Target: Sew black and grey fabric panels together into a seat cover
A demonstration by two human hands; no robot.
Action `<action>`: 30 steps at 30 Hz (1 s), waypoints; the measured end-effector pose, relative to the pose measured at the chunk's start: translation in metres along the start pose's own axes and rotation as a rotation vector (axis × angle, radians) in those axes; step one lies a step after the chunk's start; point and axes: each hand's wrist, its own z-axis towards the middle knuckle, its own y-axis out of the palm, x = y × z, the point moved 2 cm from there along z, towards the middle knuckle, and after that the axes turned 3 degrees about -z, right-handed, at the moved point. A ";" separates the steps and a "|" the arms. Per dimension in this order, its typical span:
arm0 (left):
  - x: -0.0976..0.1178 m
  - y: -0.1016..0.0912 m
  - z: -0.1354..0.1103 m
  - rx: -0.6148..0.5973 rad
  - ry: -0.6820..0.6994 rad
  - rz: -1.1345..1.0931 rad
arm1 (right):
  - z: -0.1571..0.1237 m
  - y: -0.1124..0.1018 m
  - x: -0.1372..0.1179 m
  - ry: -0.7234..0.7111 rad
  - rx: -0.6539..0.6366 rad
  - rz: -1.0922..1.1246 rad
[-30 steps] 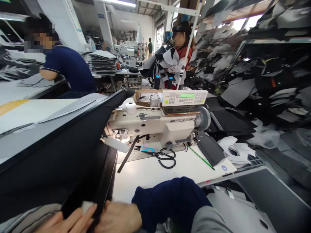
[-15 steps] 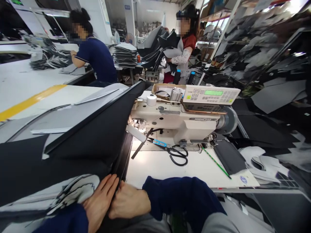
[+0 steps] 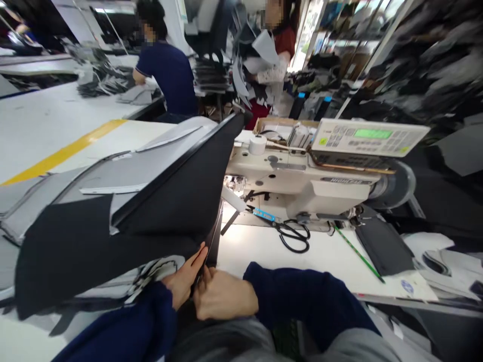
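A large black fabric panel [image 3: 177, 201] with pale grey backing rises from my lap toward the sewing machine [image 3: 298, 176], its edge running under the needle area. My left hand [image 3: 184, 281] presses its fingers together along the panel's seamed edge, the thumb out of sight. Just right of it, my right hand [image 3: 226, 296] is curled into a fist, gripping the same edge; its fingertips are partly hidden. Beyond both hands, black scissors [image 3: 294, 236] and blue thread snips [image 3: 263, 214] lie on the white machine table [image 3: 260, 251], near a narrow dark strip [image 3: 231, 222].
A green pencil-like stick [image 3: 360, 255] and a dark folded piece [image 3: 385, 246] lie to the right. The control panel [image 3: 372, 138] tops the machine. Two co-workers, one in a navy shirt [image 3: 166, 75], one holding fabric pieces [image 3: 245, 55], are behind the machine.
The view has swung left and down, so everything appears shifted right. My left hand has slid forward along the seam and its fingers have drawn in; my right hand keeps its grip.
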 end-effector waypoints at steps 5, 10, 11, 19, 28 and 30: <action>0.012 -0.016 0.006 -0.119 0.043 -0.011 | 0.001 0.000 -0.006 0.054 -0.052 0.074; 0.008 -0.027 0.009 -0.166 0.073 -0.077 | 0.004 0.005 -0.005 0.062 -0.071 0.130; 0.007 -0.028 0.009 -0.164 0.071 -0.096 | 0.004 0.007 -0.005 0.048 -0.068 0.146; 0.014 -0.031 0.014 -0.146 0.059 -0.129 | 0.005 0.016 -0.010 -0.015 -0.066 0.238; 0.016 -0.035 0.020 -0.175 0.089 -0.079 | 0.005 0.019 -0.011 0.058 -0.067 0.213; 0.015 -0.034 0.025 -0.159 0.103 -0.086 | 0.005 0.019 -0.008 0.080 -0.081 0.198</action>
